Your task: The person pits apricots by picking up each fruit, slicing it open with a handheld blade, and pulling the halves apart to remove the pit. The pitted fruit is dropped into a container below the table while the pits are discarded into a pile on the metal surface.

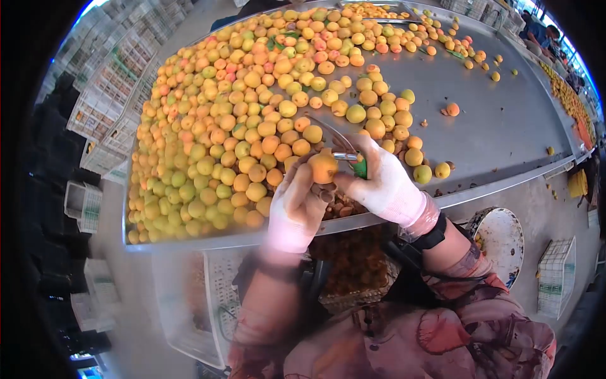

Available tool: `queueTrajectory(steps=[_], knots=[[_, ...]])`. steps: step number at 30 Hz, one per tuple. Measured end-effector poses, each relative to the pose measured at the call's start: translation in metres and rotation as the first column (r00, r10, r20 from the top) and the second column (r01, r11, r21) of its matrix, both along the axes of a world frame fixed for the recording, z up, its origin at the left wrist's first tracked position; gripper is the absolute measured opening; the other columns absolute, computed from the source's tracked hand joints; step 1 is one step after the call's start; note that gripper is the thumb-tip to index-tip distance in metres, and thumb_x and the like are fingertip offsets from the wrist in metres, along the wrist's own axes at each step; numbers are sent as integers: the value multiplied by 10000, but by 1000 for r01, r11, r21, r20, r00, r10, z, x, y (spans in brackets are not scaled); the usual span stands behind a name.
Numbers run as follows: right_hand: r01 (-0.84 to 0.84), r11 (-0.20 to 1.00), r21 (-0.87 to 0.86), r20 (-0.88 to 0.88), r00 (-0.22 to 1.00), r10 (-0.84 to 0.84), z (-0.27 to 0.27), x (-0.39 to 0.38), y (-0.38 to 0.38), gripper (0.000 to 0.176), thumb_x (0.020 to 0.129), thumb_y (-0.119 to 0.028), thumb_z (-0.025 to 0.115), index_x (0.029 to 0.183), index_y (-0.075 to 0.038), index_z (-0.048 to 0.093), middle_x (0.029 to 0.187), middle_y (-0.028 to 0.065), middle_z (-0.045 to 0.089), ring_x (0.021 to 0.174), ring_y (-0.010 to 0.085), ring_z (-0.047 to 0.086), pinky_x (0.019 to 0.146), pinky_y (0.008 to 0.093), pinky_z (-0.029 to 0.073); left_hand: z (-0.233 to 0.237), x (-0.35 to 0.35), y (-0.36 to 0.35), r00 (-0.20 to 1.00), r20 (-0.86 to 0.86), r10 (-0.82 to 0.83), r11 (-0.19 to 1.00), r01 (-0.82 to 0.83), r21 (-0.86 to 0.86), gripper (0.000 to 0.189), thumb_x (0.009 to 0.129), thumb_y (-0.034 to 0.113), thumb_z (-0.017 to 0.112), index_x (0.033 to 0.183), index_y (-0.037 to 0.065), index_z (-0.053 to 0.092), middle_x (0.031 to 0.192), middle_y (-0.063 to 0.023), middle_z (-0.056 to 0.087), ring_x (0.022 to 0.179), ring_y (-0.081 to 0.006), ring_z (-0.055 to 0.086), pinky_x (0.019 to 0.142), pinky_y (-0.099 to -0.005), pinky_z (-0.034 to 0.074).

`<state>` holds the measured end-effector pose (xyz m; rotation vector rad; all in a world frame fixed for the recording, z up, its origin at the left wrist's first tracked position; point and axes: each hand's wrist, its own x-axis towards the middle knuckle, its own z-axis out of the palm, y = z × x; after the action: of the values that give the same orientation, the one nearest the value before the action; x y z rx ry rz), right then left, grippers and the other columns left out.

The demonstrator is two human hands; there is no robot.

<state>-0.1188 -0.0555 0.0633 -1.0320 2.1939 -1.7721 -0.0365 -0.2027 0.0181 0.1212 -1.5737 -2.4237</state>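
Observation:
Over the near edge of the metal table, my left hand (298,205) holds an orange-yellow fruit (323,168) between thumb and fingers. My right hand (383,180) is closed around a tool with a green handle (360,167) and a curved metal part, which lies against the fruit's right side. Both hands wear pale gloves with bare fingertips. A large heap of yellow, orange and greenish fruits (221,132) spreads to the left and beyond the hands. Brown scraps (343,207) lie on the table just below the hands.
The metal table (467,114) bears scattered fruits. Below its edge are a crate of dark orange pieces (355,268), a white crate (218,303) and a round white tub (502,243). Stacked crates (110,95) stand left. A person (536,33) is at the far right.

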Motion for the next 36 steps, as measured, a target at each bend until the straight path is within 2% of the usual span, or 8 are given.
queueTrajectory(steps=[2,6,8,14,23,30,35,36], knots=[[4,1000,-6,-9,1000,-4,-10,-8,4,316,822,-129,642,1082,24,549,920,241,633,888,394,639,727,383,506,-4,-2,-6,988,-117,-100,829,148,540,341,1047,228,427,1267,-23,496,1172,-116,582,935,-177,580,804,-290,478],[-15,987,161,-9,1000,17,-15,-8,6,201,847,-137,583,866,17,455,754,277,541,774,469,577,633,468,458,-7,-6,-2,999,-31,-12,838,27,545,393,1049,280,438,1296,-24,466,1144,-88,574,892,-137,543,806,-281,447],[-60,981,186,-76,994,75,-23,-8,6,192,830,-96,603,942,21,499,766,222,567,734,395,601,652,414,468,-6,-6,1,999,-39,-20,846,38,532,410,1046,268,446,1332,-25,446,1152,-84,575,888,-132,533,809,-282,444],[-12,973,230,-104,994,37,-26,-7,9,281,823,-168,606,967,44,491,717,272,556,741,466,585,614,465,453,-3,-5,9,1000,-4,-6,981,6,196,482,1002,254,540,1381,-22,426,1238,-81,573,981,-129,564,836,-271,440],[60,934,353,-169,986,0,-28,-1,5,336,840,-184,614,1061,27,475,699,258,582,726,453,615,591,497,480,-2,-1,11,999,46,9,969,-20,246,480,939,265,663,1316,6,520,1136,-25,630,963,-102,577,826,-241,445],[-9,912,410,-85,995,48,-29,3,-2,309,856,-177,580,1032,50,466,742,254,614,788,434,626,670,478,513,1,6,14,998,56,31,964,-45,263,496,928,271,683,1313,2,521,1140,-28,629,940,-100,579,809,-244,452],[-78,981,179,19,997,76,-35,-2,-2,229,850,-161,565,930,46,507,705,260,591,748,394,637,665,455,507,7,8,4,997,42,59,996,-56,-66,531,910,286,705,1299,-24,520,1126,-48,620,939,-126,592,792,-271,477],[-225,962,158,191,962,194,-26,-5,2,226,853,-149,564,958,46,523,685,198,574,649,299,591,609,384,486,7,8,3,997,45,58,996,-55,-66,531,910,286,705,1299,-24,520,1126,-48,620,939,-126,592,792,-271,477]])
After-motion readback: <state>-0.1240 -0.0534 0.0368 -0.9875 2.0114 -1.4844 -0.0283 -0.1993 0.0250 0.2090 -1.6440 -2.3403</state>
